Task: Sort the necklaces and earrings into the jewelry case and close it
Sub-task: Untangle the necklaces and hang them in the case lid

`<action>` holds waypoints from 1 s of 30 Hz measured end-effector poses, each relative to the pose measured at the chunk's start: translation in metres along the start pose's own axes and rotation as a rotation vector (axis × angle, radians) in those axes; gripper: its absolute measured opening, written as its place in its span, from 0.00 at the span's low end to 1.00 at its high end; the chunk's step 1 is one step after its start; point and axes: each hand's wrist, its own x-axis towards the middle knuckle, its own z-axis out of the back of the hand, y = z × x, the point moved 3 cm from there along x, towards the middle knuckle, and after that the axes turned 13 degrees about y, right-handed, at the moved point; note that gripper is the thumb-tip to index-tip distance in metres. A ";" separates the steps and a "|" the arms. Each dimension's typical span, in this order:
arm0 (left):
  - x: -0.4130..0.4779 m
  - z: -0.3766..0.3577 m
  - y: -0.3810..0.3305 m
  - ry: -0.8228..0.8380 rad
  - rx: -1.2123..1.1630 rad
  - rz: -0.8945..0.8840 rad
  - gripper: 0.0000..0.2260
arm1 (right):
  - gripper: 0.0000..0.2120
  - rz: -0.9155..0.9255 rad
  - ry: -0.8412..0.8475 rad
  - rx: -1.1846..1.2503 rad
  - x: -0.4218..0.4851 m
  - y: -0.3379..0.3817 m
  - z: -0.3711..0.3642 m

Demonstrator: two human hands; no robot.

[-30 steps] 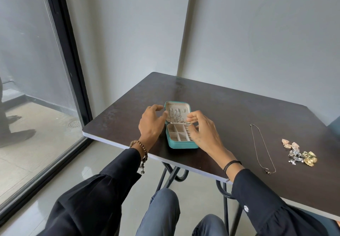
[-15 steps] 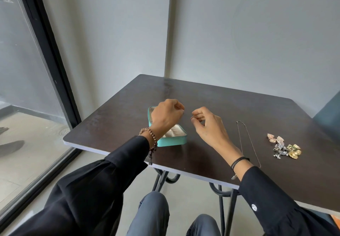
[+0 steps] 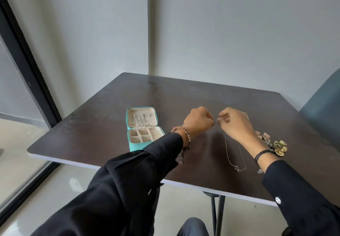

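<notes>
The teal jewelry case [image 3: 132,147] lies open on the dark table [image 3: 114,103], left of my hands. Thin chains hang inside its raised lid, and its cream compartments look bare. My left hand [image 3: 199,120] hovers as a fist right of the case. My right hand [image 3: 234,123] is just beside it, thumb and fingers curled together. I see nothing held in either hand. A thin silver necklace [image 3: 232,157] lies on the table below my right hand, its top end hidden behind the hand. A pile of gold, silver and pink earrings [image 3: 278,146] sits behind my right wrist.
A dark-framed glass door [image 3: 27,81] stands at the left beyond the table edge. A blue-grey chair back [image 3: 323,107] rises at the table's right side. Grey walls close off the far edge of the table.
Both hands have left the case and moved right, to above the top of the loose necklace. My view has swung right with them. The case stays open.
</notes>
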 end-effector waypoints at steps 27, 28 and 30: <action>0.045 -0.051 -0.015 -0.265 0.136 0.073 0.07 | 0.05 -0.240 0.058 -0.095 0.034 -0.050 0.004; 0.043 -0.049 -0.017 -0.255 0.149 0.074 0.07 | 0.04 -0.244 0.061 -0.114 0.033 -0.048 0.004; 0.040 -0.047 -0.019 -0.229 0.167 0.078 0.07 | 0.05 -0.240 0.072 -0.155 0.029 -0.044 0.004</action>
